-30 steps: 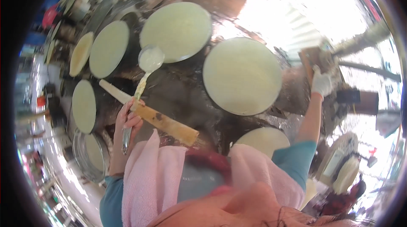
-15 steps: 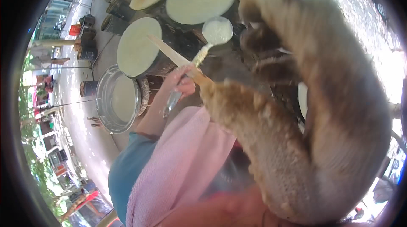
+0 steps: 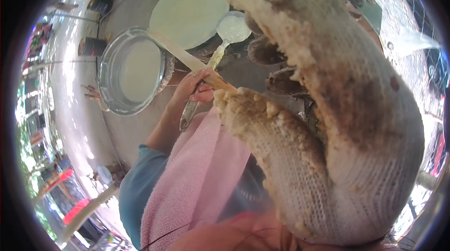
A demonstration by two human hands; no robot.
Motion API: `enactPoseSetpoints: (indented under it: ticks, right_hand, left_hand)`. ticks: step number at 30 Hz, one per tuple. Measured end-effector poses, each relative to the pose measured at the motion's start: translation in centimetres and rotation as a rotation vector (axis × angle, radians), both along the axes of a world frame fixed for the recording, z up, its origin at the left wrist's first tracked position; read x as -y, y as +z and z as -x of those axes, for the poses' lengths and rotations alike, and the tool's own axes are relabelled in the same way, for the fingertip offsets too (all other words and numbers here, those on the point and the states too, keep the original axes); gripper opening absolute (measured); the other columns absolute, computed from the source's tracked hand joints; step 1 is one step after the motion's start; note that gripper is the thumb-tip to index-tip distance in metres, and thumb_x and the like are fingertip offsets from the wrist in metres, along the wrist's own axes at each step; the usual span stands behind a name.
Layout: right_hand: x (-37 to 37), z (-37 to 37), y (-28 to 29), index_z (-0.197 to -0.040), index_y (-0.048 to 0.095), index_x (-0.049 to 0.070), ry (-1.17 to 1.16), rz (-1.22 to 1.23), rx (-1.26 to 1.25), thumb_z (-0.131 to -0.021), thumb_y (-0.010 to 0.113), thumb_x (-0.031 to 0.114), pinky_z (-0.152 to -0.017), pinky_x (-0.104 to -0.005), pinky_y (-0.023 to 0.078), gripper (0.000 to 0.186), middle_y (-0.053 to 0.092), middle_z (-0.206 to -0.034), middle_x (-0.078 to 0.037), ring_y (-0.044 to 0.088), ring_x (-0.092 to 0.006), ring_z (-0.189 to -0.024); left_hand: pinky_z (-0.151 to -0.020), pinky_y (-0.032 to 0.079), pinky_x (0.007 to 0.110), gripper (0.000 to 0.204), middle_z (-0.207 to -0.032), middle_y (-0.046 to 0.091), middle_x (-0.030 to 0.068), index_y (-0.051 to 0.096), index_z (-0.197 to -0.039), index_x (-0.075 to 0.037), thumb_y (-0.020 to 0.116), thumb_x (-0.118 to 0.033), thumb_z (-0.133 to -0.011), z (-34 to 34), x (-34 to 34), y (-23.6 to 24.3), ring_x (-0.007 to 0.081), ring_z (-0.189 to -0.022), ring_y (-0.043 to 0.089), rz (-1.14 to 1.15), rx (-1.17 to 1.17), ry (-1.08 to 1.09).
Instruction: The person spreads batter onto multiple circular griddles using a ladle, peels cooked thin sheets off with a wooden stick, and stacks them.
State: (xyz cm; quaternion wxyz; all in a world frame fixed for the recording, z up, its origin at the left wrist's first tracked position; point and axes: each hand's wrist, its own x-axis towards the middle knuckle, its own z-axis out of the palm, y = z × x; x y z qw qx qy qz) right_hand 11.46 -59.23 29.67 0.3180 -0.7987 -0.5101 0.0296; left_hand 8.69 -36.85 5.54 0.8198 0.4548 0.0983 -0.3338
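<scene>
My left hand [image 3: 196,88] grips two tools together: a metal ladle [image 3: 232,28], its bowl coated in white batter, and a long flat wooden stick [image 3: 180,56]. Both point up toward a round pale sheet of batter [image 3: 190,12] spread on a cooking surface. My right hand [image 3: 328,110] wears a dirty, batter-crusted knitted glove. It is raised very close to the camera and fills the right half of the view, thumb and fingers apart, with nothing seen in it. A pink towel [image 3: 201,180] hangs down my front.
A round metal basin [image 3: 108,59] of white batter stands left of the hand on the grey ground. Dark pots [image 3: 93,44] stand beyond it. A street with trees and red objects curves along the left rim.
The view has swung left and down. My gloved right hand came up from the far right to just in front of the camera. My left hand keeps the ladle and stick.
</scene>
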Motion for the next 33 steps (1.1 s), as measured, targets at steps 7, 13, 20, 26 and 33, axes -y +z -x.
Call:
enactPoseSetpoints:
  ticks: [7,13,20,26,33]
  right_hand:
    - [-1.4,0.3,0.9,-0.13,0.044,0.002,0.127,0.034,0.058,-0.077,0.067,0.019,-0.075,-0.0321,0.05,0.06,0.053,-0.114,-0.014,0.056,-0.0215,-0.096]
    - [-1.2,0.1,0.9,-0.128,0.045,0.002,0.304,0.024,0.09,-0.076,0.068,0.021,-0.073,-0.0325,0.05,0.06,0.054,-0.111,-0.014,0.057,-0.022,-0.094]
    - [-0.1,-1.0,0.1,-0.126,0.046,0.002,0.396,0.011,0.023,-0.075,0.068,0.024,-0.07,-0.0329,0.05,0.06,0.055,-0.108,-0.014,0.058,-0.0226,-0.092]
    - [-3.2,-0.1,-0.7,-0.124,0.048,0.002,0.537,-0.015,-0.024,-0.074,0.069,0.026,-0.068,-0.0333,0.05,0.06,0.056,-0.106,-0.014,0.058,-0.0231,-0.09]
    - [-12.1,0.8,-2.8,-0.122,0.049,0.002,0.594,-0.005,0.002,-0.073,0.07,0.028,-0.065,-0.0338,0.051,0.06,0.057,-0.103,-0.013,0.059,-0.0236,-0.088]
  left_hand:
    - [-0.031,0.025,0.024,0.032,-0.05,0.028,-0.0048,0.044,-0.078,-0.008,0.043,-0.034,-0.097,3.7,-1.8,1.2,0.0048,-0.031,0.029,0.052,-0.032,0.247]
    - [-0.032,0.025,0.024,0.032,-0.051,0.029,-0.0047,0.045,-0.079,-0.008,0.043,-0.034,-0.097,10.9,-3.6,3.3,0.0047,-0.032,0.029,0.117,-0.056,0.666]
    - [-0.033,0.024,0.023,0.032,-0.052,0.03,-0.0046,0.045,-0.08,-0.007,0.044,-0.035,-0.097,17.3,-3.7,4.6,0.0047,-0.032,0.029,0.106,-0.099,0.979]
    - [-0.034,0.024,0.022,0.032,-0.053,0.031,-0.0044,0.046,-0.081,-0.007,0.044,-0.035,-0.097,22.0,-4.7,5.2,0.0046,-0.033,0.028,-0.002,-0.118,1.133]
    - [-0.035,0.023,0.022,0.032,-0.054,0.032,-0.0043,0.047,-0.082,-0.006,0.045,-0.035,-0.097,20.7,-8.9,3.8,0.0045,-0.034,0.028,-0.149,-0.101,1.152]
